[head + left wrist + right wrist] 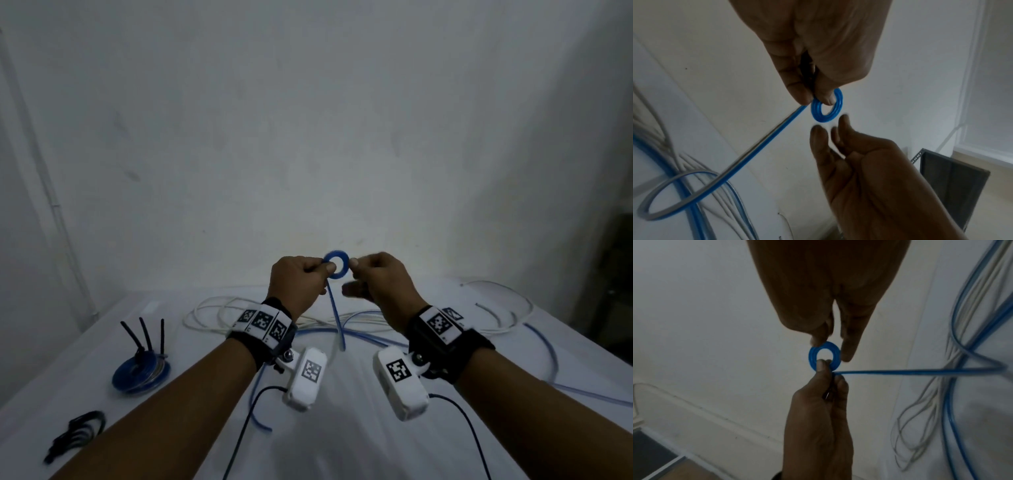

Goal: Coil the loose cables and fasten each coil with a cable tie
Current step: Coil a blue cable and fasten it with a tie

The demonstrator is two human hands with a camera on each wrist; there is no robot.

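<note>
One coil looks finished: a flat blue coil (141, 372) lies on the white-covered counter (342, 445) at about 8 o'clock from the hands, with three black cable ties (145, 334) standing up from it, seemingly fastened round it. Nearer the person, at about 7 o'clock, a bundle of spare black ties (80, 433) waits unused. The second coil is only begun: a small tight blue ring (337, 265) of a few turns is held up in the air above the counter, against the pale wall. The left hand (297, 282) pinches the ring's rim between thumb and forefinger at the point where the cable's free run leaves it. The right hand (378, 277) is at the ring's opposite edge, its fingers (847, 352) touching or just grazing the rim; in the left wrist view they look loosely spread, just beside the ring, so I cannot tell whether they grip. Most of the blue cable (337, 322) trails down to a loose tangle on the counter at 6 o'clock, mingled with white cables (219, 310) that remain wholly uncoiled. By my estimate well over half the work is left.
</note>
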